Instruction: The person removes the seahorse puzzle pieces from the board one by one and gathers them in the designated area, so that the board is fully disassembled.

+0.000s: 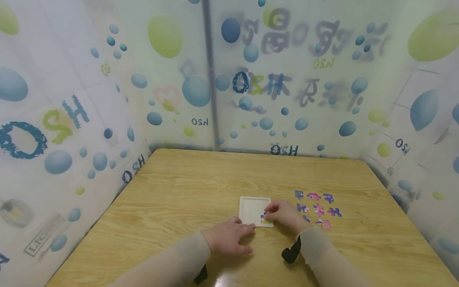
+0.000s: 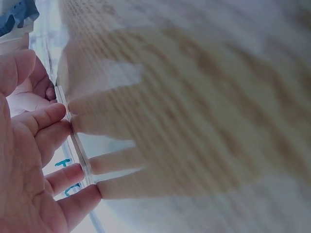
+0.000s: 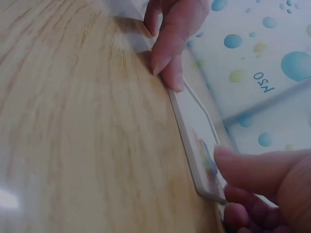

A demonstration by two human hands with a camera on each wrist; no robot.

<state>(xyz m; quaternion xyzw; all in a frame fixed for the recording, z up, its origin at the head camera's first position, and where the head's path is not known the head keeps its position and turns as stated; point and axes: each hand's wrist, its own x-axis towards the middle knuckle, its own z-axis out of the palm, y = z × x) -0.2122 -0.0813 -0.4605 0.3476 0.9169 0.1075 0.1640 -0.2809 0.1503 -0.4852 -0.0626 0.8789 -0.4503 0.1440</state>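
Observation:
A square white puzzle tray (image 1: 251,212) with a raised rim lies on the wooden table. In its near right corner is a colourful jigsaw piece (image 1: 264,220), partly covered by my right hand (image 1: 285,215). The thumb and fingers of that hand pinch at the piece; in the right wrist view the thumb (image 3: 252,167) is beside its printed face, and the index fingertip is hidden. My left hand (image 1: 231,237) is spread at the tray's near left side. Its fingertips (image 2: 75,172) touch the tray's near edge in the left wrist view.
Several loose jigsaw pieces (image 1: 318,210), purple, pink and blue, lie in rows right of the tray, one partly behind my right hand. The wooden table (image 1: 179,179) meets patterned curtain-like walls (image 1: 305,99) at its back and sides.

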